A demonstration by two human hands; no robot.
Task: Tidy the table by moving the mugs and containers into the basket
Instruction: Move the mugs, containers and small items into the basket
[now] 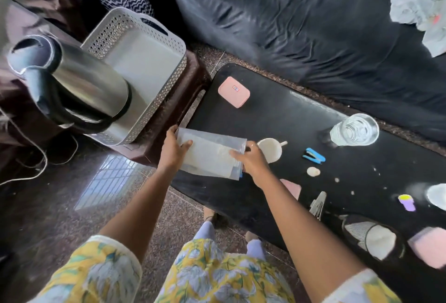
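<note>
A clear plastic container [209,153] hovers over the left end of the black table [277,119]. My left hand [174,148] grips its left end and my right hand [251,160] grips its right end. A white mug [270,150] stands just right of my right hand. A pink lidded box [233,92] lies farther back on the table. The white perforated basket [169,78] sits on a brown stool to the left, holding a steel kettle [79,80]. An upturned clear glass [354,129] stands at the table's back right.
A blue stapler [313,155], a purple-and-yellow item [407,202], a pink sponge [429,247], a mesh cup [371,237] and small bits lie on the table's right half. A dark sofa [313,20] runs behind. A cord [36,157] trails on the floor at left.
</note>
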